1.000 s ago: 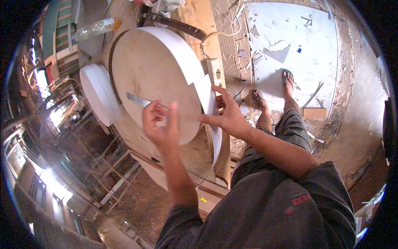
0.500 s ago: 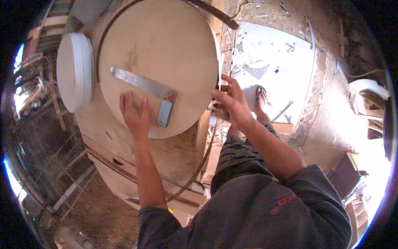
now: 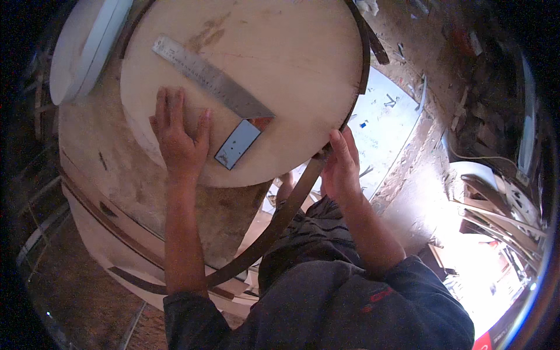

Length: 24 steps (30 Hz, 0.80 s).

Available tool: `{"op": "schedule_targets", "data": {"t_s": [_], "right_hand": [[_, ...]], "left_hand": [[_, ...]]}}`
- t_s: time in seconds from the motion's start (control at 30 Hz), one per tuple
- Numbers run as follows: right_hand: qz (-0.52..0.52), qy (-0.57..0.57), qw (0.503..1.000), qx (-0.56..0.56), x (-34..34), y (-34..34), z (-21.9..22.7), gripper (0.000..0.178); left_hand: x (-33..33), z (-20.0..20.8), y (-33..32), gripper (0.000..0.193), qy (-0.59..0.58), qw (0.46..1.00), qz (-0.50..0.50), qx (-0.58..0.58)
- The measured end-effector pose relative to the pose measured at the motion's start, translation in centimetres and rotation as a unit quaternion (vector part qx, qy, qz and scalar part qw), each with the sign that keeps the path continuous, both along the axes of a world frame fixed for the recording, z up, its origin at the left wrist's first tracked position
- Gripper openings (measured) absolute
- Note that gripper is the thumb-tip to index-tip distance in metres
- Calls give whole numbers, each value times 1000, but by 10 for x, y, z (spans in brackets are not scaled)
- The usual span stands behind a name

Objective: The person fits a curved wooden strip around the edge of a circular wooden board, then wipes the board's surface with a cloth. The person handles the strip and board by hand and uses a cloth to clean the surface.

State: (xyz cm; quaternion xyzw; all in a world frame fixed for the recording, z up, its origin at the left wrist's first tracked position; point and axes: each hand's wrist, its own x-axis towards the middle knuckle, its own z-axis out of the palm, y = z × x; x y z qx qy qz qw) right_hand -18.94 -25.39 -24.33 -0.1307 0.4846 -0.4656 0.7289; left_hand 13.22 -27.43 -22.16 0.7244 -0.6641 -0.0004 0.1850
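A pale round wooden board [image 3: 291, 64] lies on a workbench. Across it rests a try square [image 3: 216, 84] with a steel ruled blade and a pale blue stock. My left hand [image 3: 179, 143] is open beside the square, fingers spread on the board at its near left. At the right rim, my right hand [image 3: 343, 169] pinches a dark flexible edging strip [image 3: 279, 228] against the board's edge, thumb uppermost; its other fingers are partly hidden. The strip runs along the rim above this hand, and a loose length curves below it toward my left forearm.
The brown workbench top [image 3: 233, 213] extends under the board. White-edged round pieces [image 3: 99, 46] stand at the far left. To the right, a white sheet [image 3: 379, 116] with scraps lies on the floor. Wood offcuts [image 3: 496, 216] are piled at the far right.
The dark strip now lies along the right rim, where the white edge showed before. My right hand has closed on it. The view has shifted, with my left hand still on the board.
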Motion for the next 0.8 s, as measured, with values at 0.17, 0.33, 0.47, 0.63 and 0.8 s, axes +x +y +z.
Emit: {"op": "schedule_targets", "data": {"t_s": [0.17, 0.33, 0.47, 0.63, 0.8], "right_hand": [[-13, 29, 999, -34, 9, 1, 8, 67], [-27, 32, 999, -34, 16, 2, 11, 65], [-39, 2, 999, -23, 16, 3, 9, 66], [-35, 21, 999, -16, 17, 2, 10, 69], [-21, -20, 1000, -4, 8, 3, 11, 79]], "left_hand": [[-3, 2, 0, 67, 1, 1000, 5, 1], [-1, -1, 1, 67, -14, 1000, 4, -10], [-6, 2, 0, 67, -12, 1000, 6, -4], [-5, 5, -2, 68, 5, 1000, 2, -1], [10, 13, 13, 69, 32, 997, 48, -61]]}}
